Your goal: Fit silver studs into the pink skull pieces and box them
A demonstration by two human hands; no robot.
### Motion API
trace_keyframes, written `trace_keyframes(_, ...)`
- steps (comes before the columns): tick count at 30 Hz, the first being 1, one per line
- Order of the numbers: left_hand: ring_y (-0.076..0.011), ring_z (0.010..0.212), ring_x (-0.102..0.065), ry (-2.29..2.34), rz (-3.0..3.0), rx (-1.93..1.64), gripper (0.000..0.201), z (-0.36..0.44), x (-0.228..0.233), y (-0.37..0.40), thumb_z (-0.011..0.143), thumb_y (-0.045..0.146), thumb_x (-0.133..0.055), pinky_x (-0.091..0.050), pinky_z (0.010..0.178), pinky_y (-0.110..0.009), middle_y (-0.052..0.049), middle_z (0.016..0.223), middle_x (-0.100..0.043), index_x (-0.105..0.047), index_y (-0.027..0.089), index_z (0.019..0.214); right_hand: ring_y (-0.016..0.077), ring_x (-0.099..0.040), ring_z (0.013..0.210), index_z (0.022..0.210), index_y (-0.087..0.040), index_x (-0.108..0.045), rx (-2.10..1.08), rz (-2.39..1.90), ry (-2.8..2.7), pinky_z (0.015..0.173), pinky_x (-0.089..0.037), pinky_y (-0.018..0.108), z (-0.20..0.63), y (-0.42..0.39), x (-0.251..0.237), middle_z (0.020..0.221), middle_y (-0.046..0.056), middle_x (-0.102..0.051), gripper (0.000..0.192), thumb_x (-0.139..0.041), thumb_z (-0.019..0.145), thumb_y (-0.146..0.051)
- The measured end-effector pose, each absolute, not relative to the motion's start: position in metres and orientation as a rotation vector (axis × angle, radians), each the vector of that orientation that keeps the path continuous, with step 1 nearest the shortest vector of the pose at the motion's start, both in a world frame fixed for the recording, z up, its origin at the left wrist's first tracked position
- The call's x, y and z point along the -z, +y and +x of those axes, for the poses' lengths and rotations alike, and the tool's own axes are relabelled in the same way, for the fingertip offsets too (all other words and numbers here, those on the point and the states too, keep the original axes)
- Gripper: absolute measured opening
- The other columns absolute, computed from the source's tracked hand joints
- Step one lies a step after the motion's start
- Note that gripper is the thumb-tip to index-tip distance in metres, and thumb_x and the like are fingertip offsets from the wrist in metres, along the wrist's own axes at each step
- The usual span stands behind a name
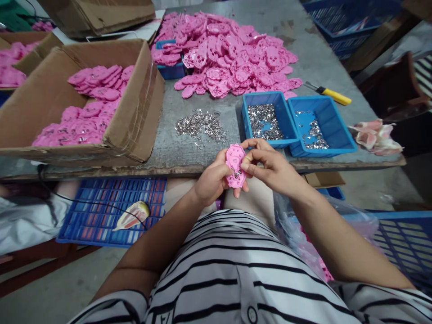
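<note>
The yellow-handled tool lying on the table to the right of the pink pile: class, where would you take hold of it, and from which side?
Grip the yellow-handled tool by its thick yellow handle, probably from above or from its right end. It lies flat on the grey table, its thin dark metal tip pointing left toward the pile of pink parts. The handle end looks clear of neighbours. Both hands are occupied with a pink part.

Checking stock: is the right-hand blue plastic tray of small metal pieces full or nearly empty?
Nearly empty: the right blue plastic tray shows mostly bare floor, with a thin scatter of small metal pieces.
</note>
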State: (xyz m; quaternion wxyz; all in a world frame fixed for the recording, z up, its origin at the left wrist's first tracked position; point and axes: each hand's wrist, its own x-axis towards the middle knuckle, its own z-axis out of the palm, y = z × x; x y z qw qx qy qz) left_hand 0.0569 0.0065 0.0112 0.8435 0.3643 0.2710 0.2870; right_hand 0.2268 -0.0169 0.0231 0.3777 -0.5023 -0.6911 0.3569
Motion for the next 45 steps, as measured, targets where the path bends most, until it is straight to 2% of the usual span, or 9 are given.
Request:
trace_keyframes(7, -0.0205, 0.058, -0.069, 0.598, 0.777, -0.59, 0.058, 0.057, -0.011, 0.006, 0.062, 0.017, -0.053, -0.046, 0.037, -0.024, -0.003, 0.086, -0.063, -0.038, 0.02, 0.118, 0.0245, -0.053, 0.109, 0.068, -0.02, -0.061, -0.892, -1.284, -1.815, 0.085, -0.048, 0.039, 0.228, -0.016, -0.021, 0.106, 0.009, -0.057, 0.019, -0.06, 0.086, -0.027)
trace_keyframes(15, -0.0175, 0.054, -0.067, 0.649, 0.861, -0.611, 0.057, 0.061, -0.009, 0.004, 0.059, 0.017, -0.052, -0.046, 0.038, -0.022, 0.001, 0.077, -0.062, -0.037, 0.021, 0.113, 0.0233, -0.054, 0.104, 0.068, -0.02, -0.061, -0.847, -1.291, -1.831, 0.09, -0.047, 0.041, 0.229, -0.018, -0.019, 0.111, 0.008, -0.057, 0.017, -0.061, 0.084, -0.024)
trace_keyframes(25, -0.013, 0.047, -0.062, 0.645, 0.921, -0.556, 0.052, 0.062, -0.006, 0.004, 0.062, 0.019, -0.053, -0.045, 0.039, -0.021, 0.004, 0.071, -0.062, -0.036, 0.021, 0.111, 0.0209, -0.055, 0.094, 0.067, -0.021, -0.064, -0.884, -1.321, -1.851, 0.085, -0.05, 0.039, 0.232, -0.017, -0.016, 0.104, 0.007, -0.055, 0.017, -0.062, 0.083, -0.025)
trace_keyframes(28, -0.0113, 0.044, -0.059, 0.661, 0.942, -0.547, 0.054, 0.061, -0.007, 0.004, 0.063, 0.017, -0.053, -0.043, 0.04, -0.021, 0.002, 0.073, -0.063, -0.038, 0.019, 0.114, 0.0214, -0.055, 0.096, 0.066, -0.021, -0.064, -0.849, -1.338, -1.846, 0.087, -0.049, 0.039, 0.231, -0.017, -0.014, 0.101, 0.007, -0.056, 0.016, -0.062, 0.082, -0.021)
trace_keyframes(36, -0.0145, 0.054, -0.066, 0.716, 0.957, -0.614, 0.051, 0.063, -0.003, 0.003, 0.065, 0.018, -0.061, -0.047, 0.041, -0.023, -0.003, 0.089, -0.064, -0.042, 0.017, 0.112, 0.0218, -0.056, 0.099, 0.067, -0.02, -0.066, -0.835, -1.361, -1.778, 0.088, -0.049, 0.039, 0.227, -0.019, -0.012, 0.103, 0.007, -0.06, 0.015, -0.062, 0.081, -0.019)
trace_keyframes(45, -0.0119, 0.047, -0.062, 0.79, 1.0, -0.652, 0.042, 0.067, 0.0, 0.002, 0.066, 0.016, -0.059, -0.042, 0.036, -0.018, 0.005, 0.069, -0.057, -0.043, 0.018, 0.104, 0.021, -0.057, 0.098, 0.068, -0.019, -0.065, -0.768, -1.395, -1.795, 0.084, -0.048, 0.037, 0.221, -0.022, -0.009, 0.103, 0.007, -0.06, 0.015, -0.061, 0.083, -0.019)
